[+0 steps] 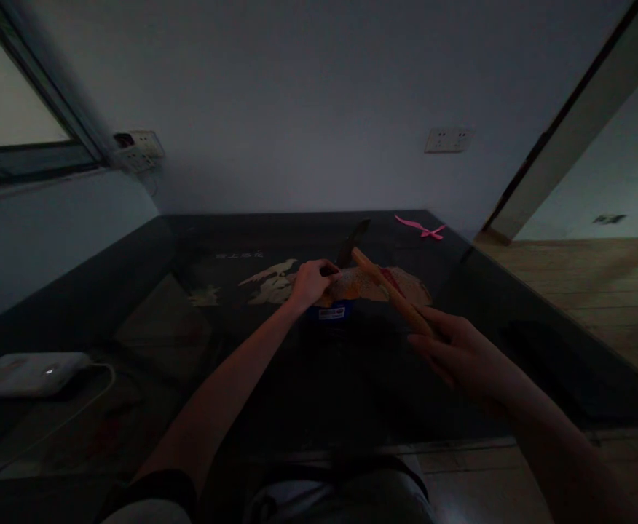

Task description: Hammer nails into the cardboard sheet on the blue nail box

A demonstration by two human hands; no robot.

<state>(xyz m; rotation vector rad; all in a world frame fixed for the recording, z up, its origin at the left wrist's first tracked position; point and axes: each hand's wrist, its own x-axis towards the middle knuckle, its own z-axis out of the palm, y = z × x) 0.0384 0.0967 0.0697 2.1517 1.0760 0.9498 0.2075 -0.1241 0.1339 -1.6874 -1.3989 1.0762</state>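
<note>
Wooden-handled tool (pixel 389 287) | right hand (pixel 453 346) slanted inward, fingers closed round it | left hand (pixel 309 282): fingers curled, grasp unclear

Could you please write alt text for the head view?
At a dark table in dim light, the right hand holds a wooden handle over a speckled item, which the left hand touches. A pink ribbon lies farther back.
</note>
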